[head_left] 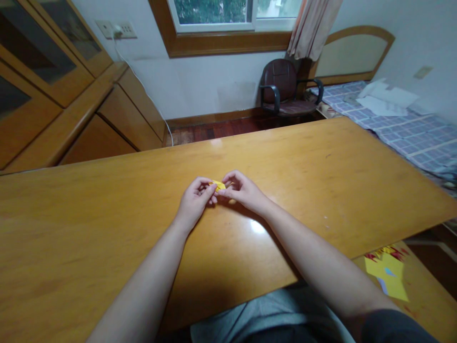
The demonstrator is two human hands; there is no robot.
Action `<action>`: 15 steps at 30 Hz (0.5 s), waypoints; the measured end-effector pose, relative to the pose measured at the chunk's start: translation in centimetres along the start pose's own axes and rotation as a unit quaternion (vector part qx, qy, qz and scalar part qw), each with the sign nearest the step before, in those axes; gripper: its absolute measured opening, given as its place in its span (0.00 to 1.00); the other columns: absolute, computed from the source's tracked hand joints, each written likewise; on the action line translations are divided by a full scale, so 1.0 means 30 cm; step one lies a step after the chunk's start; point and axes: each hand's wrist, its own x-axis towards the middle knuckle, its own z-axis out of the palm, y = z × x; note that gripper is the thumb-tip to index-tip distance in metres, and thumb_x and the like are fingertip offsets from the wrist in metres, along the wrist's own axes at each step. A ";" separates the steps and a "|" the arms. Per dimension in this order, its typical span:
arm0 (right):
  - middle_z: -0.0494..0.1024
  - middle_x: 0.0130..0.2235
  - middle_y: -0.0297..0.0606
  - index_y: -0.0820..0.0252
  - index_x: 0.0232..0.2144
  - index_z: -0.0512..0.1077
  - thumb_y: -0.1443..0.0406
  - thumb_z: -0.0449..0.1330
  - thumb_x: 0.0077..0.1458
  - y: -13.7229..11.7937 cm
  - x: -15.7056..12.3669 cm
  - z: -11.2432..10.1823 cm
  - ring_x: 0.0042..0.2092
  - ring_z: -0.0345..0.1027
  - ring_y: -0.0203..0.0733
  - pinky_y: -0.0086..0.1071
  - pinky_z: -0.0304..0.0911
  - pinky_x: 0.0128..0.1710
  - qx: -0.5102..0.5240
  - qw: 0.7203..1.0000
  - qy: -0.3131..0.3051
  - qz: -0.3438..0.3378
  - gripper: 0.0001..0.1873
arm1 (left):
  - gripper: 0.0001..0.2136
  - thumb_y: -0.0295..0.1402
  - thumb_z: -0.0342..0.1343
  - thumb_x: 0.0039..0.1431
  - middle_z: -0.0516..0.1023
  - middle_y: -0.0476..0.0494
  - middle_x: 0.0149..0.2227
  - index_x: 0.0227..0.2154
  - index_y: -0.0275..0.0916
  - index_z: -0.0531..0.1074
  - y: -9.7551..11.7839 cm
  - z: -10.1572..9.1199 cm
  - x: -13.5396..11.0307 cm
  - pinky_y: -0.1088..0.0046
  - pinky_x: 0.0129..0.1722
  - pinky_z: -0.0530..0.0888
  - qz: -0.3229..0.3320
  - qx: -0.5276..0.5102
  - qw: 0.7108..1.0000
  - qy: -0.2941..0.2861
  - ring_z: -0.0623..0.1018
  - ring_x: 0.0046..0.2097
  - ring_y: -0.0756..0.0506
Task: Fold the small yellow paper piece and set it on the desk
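Note:
A small folded piece of yellow paper (pixel 219 186) is held between my two hands, over the middle of the wooden table. My left hand (pixel 195 200) pinches its left side between thumb and fingers. From the right, my right hand (pixel 244 190) has its thumb and fingers closed at the paper's other edge. Both hands hide part of the paper, so its exact folded shape is hard to make out.
The wooden table (pixel 107 214) spreads out around my hands. Lower right, yellow paper sheets (pixel 389 276) and red pieces (pixel 373 257) lie on a lower surface. Beyond the table stand a brown armchair (pixel 282 85), a bed (pixel 410 128) and a wooden cabinet (pixel 132 109).

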 end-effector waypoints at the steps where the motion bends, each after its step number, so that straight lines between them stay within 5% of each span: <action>1: 0.74 0.31 0.29 0.58 0.37 0.65 0.57 0.70 0.46 0.004 0.002 0.000 0.30 0.71 0.34 0.26 0.64 0.28 0.000 1.000 -0.001 0.004 0.21 | 0.14 0.43 0.63 0.54 0.75 0.52 0.23 0.34 0.39 0.69 -0.002 0.000 0.000 0.78 0.22 0.70 0.003 0.002 1.000 -0.002 0.74 0.22 0.52; 15: 0.77 0.31 0.33 0.60 0.32 0.72 0.64 0.62 0.54 0.016 0.009 -0.013 0.33 0.72 0.36 0.30 0.66 0.37 -0.150 0.985 0.034 -0.078 0.05 | 0.13 0.42 0.62 0.54 0.74 0.52 0.23 0.34 0.38 0.70 0.006 0.005 -0.003 0.78 0.23 0.70 0.003 0.040 0.999 -0.007 0.73 0.23 0.52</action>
